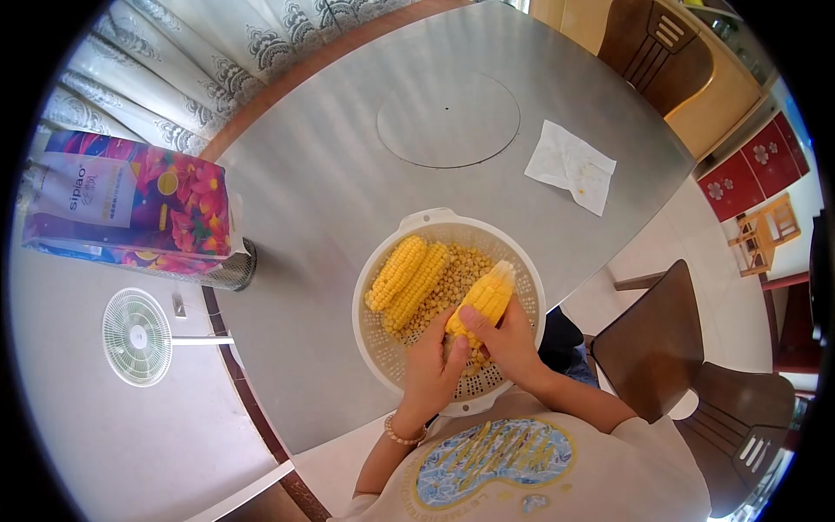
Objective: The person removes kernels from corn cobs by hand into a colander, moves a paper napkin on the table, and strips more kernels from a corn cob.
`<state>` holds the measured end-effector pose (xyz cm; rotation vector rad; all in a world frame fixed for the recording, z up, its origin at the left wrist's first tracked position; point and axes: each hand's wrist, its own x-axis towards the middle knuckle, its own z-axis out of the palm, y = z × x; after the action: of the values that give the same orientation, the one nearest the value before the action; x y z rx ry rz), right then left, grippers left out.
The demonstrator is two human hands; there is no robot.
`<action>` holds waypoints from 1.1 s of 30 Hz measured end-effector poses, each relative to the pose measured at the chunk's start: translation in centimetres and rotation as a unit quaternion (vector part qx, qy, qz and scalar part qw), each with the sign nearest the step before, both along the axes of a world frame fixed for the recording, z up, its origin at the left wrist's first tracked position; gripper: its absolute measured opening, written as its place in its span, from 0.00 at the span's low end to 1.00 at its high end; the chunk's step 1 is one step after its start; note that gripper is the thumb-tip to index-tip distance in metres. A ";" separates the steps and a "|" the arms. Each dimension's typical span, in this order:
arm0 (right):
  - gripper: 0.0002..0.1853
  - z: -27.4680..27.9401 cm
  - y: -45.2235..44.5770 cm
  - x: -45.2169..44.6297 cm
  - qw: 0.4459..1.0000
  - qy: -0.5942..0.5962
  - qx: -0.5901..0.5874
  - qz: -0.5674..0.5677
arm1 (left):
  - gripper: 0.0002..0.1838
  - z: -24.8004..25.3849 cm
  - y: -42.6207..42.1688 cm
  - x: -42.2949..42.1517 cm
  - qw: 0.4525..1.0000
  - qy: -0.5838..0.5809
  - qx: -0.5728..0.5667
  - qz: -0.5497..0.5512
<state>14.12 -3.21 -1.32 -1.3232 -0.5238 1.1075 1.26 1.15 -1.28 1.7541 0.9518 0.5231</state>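
Both hands hold one yellow corn cob [489, 296] over a white colander [370, 341], its pale tip pointing away from me. My left hand [432, 361] is closed round the lower end of the cob. My right hand [511, 344] wraps its right side, with the thumb pressed on the kernels. Two more corn cobs [407, 277] lie side by side in the left of the colander. Loose corn kernels [457, 280] cover much of the colander's bottom. The underside of the held cob is hidden by my fingers.
The colander rests near the edge of a grey table [322, 235]. A crumpled white tissue [571, 167] lies at the far right. A purple flowered package [130, 200] sits in a mesh basket [237, 271] at the left. Brown chairs [654, 322] stand to the right, a fan [137, 337] at the left.
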 end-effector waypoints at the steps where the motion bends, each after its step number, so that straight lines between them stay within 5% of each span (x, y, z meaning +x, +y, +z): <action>1: 0.20 0.1 0.0 0.0 1.000 -0.022 0.001 0.002 | 0.22 0.1 0.0 0.0 1.000 0.006 0.015 -0.001; 5: 0.20 0.0 -0.1 0.1 0.999 -0.035 -0.008 0.021 | 0.21 0.8 -0.2 0.3 0.998 0.057 -0.011 0.001; 13: 0.18 -0.2 -0.2 0.1 0.999 -0.013 -0.026 0.038 | 0.20 0.1 -0.5 0.4 0.992 0.031 0.120 0.002; 23: 0.16 0.4 -0.3 0.2 0.998 0.064 0.006 0.020 | 0.21 -0.4 -0.3 0.0 0.998 0.026 0.053 -0.011; 26: 0.17 0.4 -0.4 0.9 0.996 0.080 -0.020 0.046 | 0.21 -1.7 0.4 0.1 0.987 -0.099 0.124 0.008; 27: 0.19 -0.1 -0.5 1.2 0.991 0.104 0.005 0.079 | 0.22 -1.5 0.5 -0.2 0.982 -0.157 -0.104 0.019; 28: 0.21 -0.4 -0.6 1.4 0.985 0.129 0.029 0.112 | 0.23 -1.3 0.6 -0.4 0.922 -0.205 -0.327 0.029; 33: 0.29 -0.4 -0.1 0.8 0.988 0.101 0.085 0.084 | 0.25 -0.5 0.9 -0.4 0.895 -0.218 -0.389 0.030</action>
<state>14.96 -3.32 -1.67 -1.0200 -0.5719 1.2908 0.84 2.09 -1.76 0.8373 0.7424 0.4573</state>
